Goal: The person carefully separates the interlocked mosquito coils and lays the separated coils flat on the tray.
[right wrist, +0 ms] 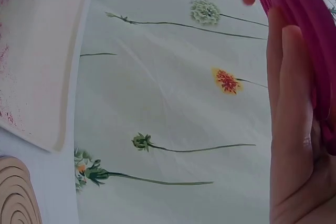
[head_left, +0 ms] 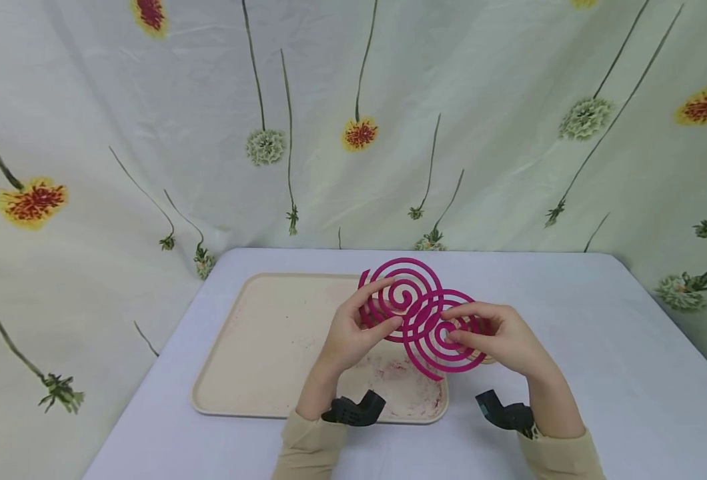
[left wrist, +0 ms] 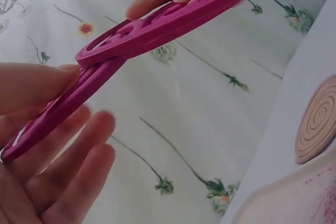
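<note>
Two magenta mosquito coils are held up over the tray's right end and partly overlap in the head view. My left hand pinches the left coil between thumb and index finger; in the left wrist view its other fingers spread below that coil. With thumb and fingers, my right hand grips the right coil. Seen edge-on from the left wrist, the right coil lies against the upper end of the left one, at a slightly different tilt.
A beige tray with reddish stains lies on the white table. Beside the tray is a brown coil, mostly hidden behind my right hand in the head view. A flower-patterned cloth hangs behind the table.
</note>
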